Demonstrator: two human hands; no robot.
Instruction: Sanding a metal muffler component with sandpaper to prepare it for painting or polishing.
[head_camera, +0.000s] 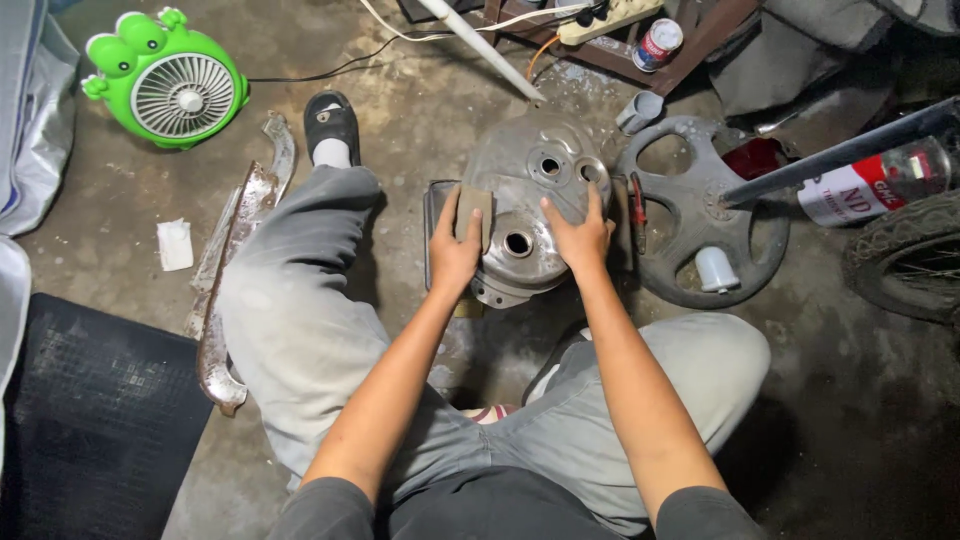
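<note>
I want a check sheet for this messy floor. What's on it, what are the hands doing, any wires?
Surface: stained concrete floor; black mat at lower left.
Job's things: round grey metal cover with holes; brown sanding pad on it.
Clutter: green frog-shaped fan, black wheel, can, plastic bottle, white rag, rusty metal strip.
Grippers: left hand presses the pad; right hand flat on the cover.
Cables: black fan cord; white power strip.
Surroundings: tyre at right.
</note>
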